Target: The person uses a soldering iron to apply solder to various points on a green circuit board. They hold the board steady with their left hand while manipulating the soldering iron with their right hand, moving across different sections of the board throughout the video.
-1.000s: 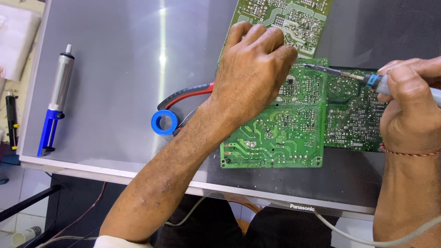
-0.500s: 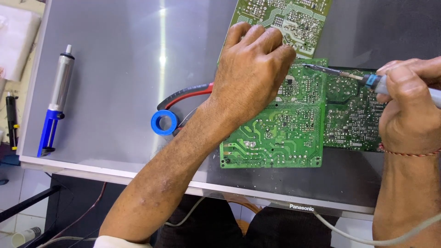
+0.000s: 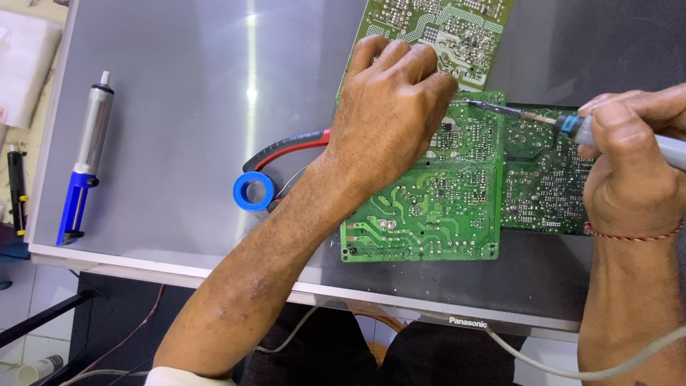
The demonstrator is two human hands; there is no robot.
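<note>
head view: left hand lies knuckles up on the green circuit board, fingers curled down against it. right hand has its fingers closed around a soldering iron. the iron's long axis runs nearly level, tip pointing left and touching the board just beside the left fingertips. blue solder spool and desoldering pump lie well apart to the left.

Glossy grey flat panel reflecting light; matt green circuit board with shiny solder; metal-tipped soldering iron; brushed-metal, blue-plastic desoldering pump.
</note>
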